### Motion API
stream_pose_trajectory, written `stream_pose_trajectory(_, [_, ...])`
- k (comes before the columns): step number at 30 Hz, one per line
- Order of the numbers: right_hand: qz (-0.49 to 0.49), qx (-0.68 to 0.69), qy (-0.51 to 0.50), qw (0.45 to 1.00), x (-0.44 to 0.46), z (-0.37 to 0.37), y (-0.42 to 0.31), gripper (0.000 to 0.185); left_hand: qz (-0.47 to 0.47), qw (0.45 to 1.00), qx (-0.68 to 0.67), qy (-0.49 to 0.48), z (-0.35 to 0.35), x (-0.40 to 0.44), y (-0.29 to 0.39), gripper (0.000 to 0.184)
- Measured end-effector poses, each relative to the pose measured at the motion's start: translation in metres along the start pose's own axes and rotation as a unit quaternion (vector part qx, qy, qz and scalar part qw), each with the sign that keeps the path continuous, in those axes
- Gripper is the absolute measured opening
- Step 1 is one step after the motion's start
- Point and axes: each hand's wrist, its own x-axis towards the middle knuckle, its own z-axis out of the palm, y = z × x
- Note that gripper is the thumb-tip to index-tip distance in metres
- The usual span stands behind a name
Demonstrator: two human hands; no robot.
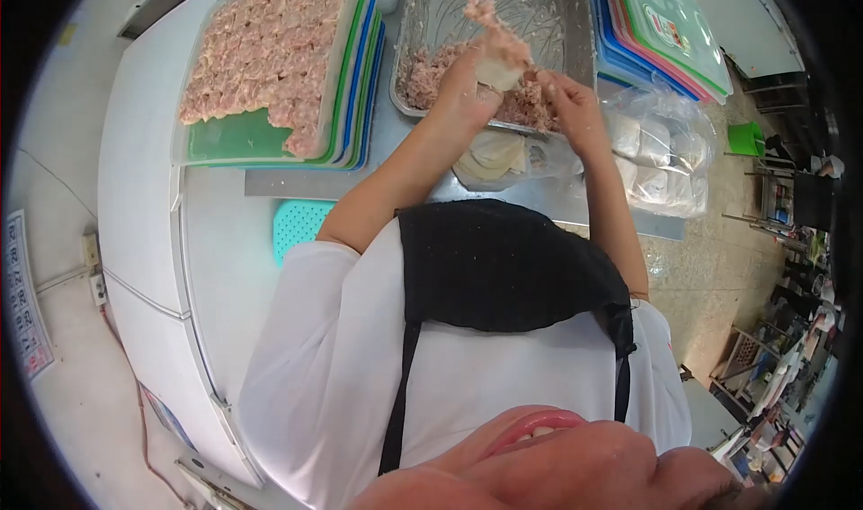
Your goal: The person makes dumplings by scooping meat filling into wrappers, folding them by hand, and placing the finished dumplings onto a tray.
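Over the near edge of a metal tray of minced meat, my left hand holds a pale wrapper with pink meat on and above it. My right hand is at the tray's near right side, beside the meat, its fingers bent together; what they hold, if anything, is too small to make out. A stack of round wrappers lies just below the tray, between my forearms.
At the left, rows of filled pieces cover most of a green tray on stacked trays. Bagged white packs lie at the right, below stacked coloured lids. A turquoise perforated piece sits near my left elbow.
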Motion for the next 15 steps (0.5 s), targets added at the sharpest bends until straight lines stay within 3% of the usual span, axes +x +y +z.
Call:
stream_pose_trajectory(3, [-0.278, -0.207, 0.102, 0.933, 0.005, 0.012, 0.030, 0.031, -0.035, 0.995, -0.092, -0.030, 0.000, 0.003, 0.011, 0.056])
stream_pose_trajectory(4, [-0.193, -0.272, 0.061, 0.941, -0.006, 0.008, 0.015, 0.030, -0.036, 0.996, -0.084, -0.013, 0.012, -0.007, 0.019, 0.062])
stream_pose_trajectory(7, [-0.176, -0.305, -0.004, 0.936, -0.011, -0.012, 0.004, 0.027, -0.012, 0.997, -0.067, 0.033, 0.005, -0.006, 0.024, 0.074])
stream_pose_trajectory(10, [-0.134, -0.474, -0.044, 0.869, -0.023, -0.032, -0.037, 0.026, 0.027, 0.995, -0.067, 0.070, -0.011, 0.011, 0.020, 0.077])
stream_pose_trajectory(13, [-0.227, -0.399, -0.019, 0.888, -0.019, -0.020, -0.029, 0.025, 0.029, 0.996, -0.063, 0.057, -0.002, 0.008, 0.022, 0.072])
stream_pose_trajectory(15, [-0.211, -0.443, -0.031, 0.871, -0.018, -0.027, -0.031, 0.024, 0.023, 0.997, -0.050, 0.050, 0.004, 0.008, 0.021, 0.069])
